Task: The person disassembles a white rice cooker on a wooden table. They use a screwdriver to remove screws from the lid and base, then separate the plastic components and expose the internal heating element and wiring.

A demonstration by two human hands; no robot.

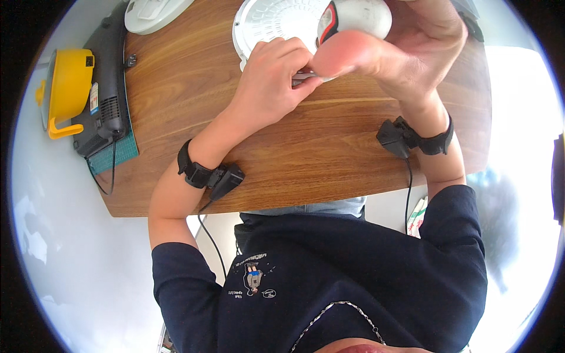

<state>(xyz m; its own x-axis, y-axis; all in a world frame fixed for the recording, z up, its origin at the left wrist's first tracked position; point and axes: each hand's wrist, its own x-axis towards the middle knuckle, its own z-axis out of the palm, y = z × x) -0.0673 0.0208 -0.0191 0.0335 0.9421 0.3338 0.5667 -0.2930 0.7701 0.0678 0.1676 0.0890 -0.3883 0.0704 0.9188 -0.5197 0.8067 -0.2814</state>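
The greatest share of the frame is taken up by the wooden table (329, 147), seen across its upper half, with a dark shirt (353, 253) seen below it. The left edge of the table is lined by a black machine (109, 53), beside which a yellow pot (70, 82) is seen. At upper right, the right hand (424, 53) is curled around a white device (362, 17) trimmed in red and black — its fingers are partly cut off by the upper edge. At upper centre, the left hand (273, 82) is closed, a thin pale strip being pinched between thumb and forefinger. Behind it, a white slotted disc (268, 23) is partly covered; a white lid (156, 13) is cropped at upper left. A wrist unit (220, 179) is strapped on the left arm, and a green mat (120, 154) is glimpsed under the machine.

The smallest thing is the strip (303, 75) itself, set just beside the right thumb; whether it is touched by that thumb cannot be told. For good work here, the device's weight is probably best borne by the right palm, the strip should be pinched lightly and squarely — never bent — and the thumb is better placed where the contact is not hidden.
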